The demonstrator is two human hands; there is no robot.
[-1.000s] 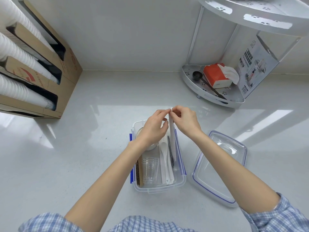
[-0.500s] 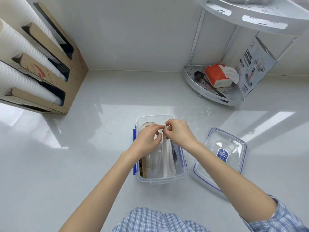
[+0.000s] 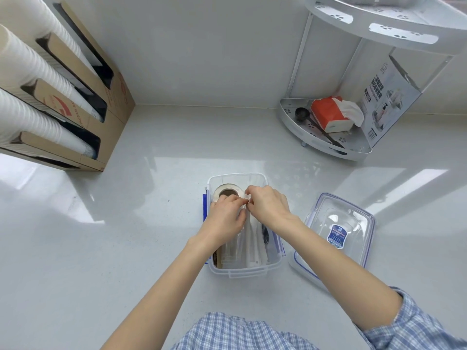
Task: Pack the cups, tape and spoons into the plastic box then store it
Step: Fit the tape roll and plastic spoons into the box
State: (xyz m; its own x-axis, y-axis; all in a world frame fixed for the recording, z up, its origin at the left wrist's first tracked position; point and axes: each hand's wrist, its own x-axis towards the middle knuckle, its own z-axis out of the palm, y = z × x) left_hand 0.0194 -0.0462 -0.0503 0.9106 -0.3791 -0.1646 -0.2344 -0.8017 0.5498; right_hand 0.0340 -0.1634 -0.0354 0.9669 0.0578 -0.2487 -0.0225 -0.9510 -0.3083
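Both hands lowered into plastic box [image 3: 260, 270] | left hand [image 3: 225, 219], right hand [image 3: 269, 207] pinching spoon packet [image 3: 252, 238] | counter [image 3: 126, 236] open leftward | clear lid [image 3: 353, 223] right.

Both hands [image 3: 249, 210] over plastic box [image 3: 274, 267], fingers [image 3: 241, 201] pinching white spoon packet [image 3: 252, 238]; lid [image 3: 364, 215] beside.

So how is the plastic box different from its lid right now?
The plastic box is deep and packed, with both hands inside it; the lid is shallow, empty, lying alone to its right. The lid carries a blue label; none shows on the box. Both are clear plastic with blue trim.
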